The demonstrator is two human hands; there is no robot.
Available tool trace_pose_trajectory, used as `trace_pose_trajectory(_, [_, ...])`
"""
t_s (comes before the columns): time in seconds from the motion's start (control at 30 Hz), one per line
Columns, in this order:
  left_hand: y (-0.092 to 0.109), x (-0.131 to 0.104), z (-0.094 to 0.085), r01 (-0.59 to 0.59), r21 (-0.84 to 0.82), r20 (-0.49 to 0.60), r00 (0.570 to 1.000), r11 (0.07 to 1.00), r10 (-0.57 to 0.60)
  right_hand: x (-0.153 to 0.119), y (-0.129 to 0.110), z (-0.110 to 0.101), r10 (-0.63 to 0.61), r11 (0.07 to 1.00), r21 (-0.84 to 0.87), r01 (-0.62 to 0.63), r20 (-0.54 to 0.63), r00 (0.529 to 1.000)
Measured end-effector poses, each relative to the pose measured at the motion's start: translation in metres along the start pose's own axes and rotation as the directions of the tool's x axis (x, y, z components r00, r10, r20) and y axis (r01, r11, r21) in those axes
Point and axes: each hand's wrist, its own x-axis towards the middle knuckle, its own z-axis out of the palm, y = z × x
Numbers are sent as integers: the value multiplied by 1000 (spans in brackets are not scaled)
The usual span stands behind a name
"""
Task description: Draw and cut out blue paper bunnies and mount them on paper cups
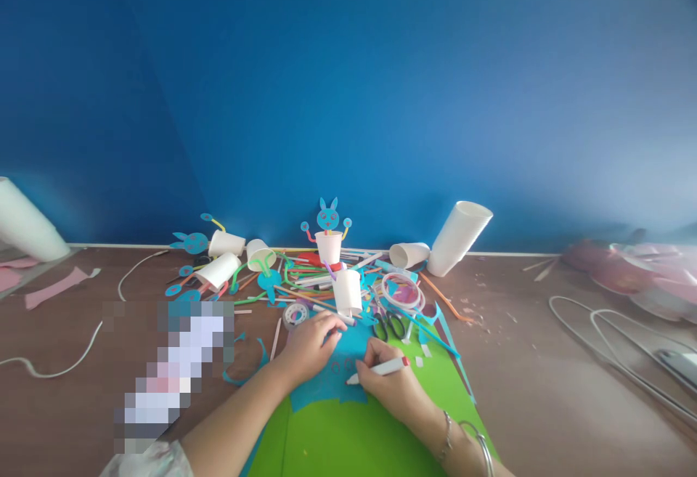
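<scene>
Blue paper lies flat on top of green paper, and both are on the brown surface, right under the person's hands. Two small red rings are drawn on the blue paper, in the space between the hands. The right grip pinches a white marker with a red end. Its thumb and fingers press on the marker near the writing tip, and the tip points down at the blue paper, just below the rings. The left grip rests on the blue paper, loosely spread, with its fingers a bit bent and a little gap by the thumb. A round roll of tape is just beside it on the left. Dark-handled scissors lie just past the right grip. A white paper cup is a bit past both hands. Behind that, near the blue wall, a bunny cup stands up, with a blue face, tall ears and bendy straw arms. To its right is a tall stack of white cups.
</scene>
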Motion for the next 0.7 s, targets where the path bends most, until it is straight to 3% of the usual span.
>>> trace_pose_trajectory(0.7, [0,0,0,-8,-21,-7,1000,1000,8,-1,-1,3,11,1000,13,-11,46,999])
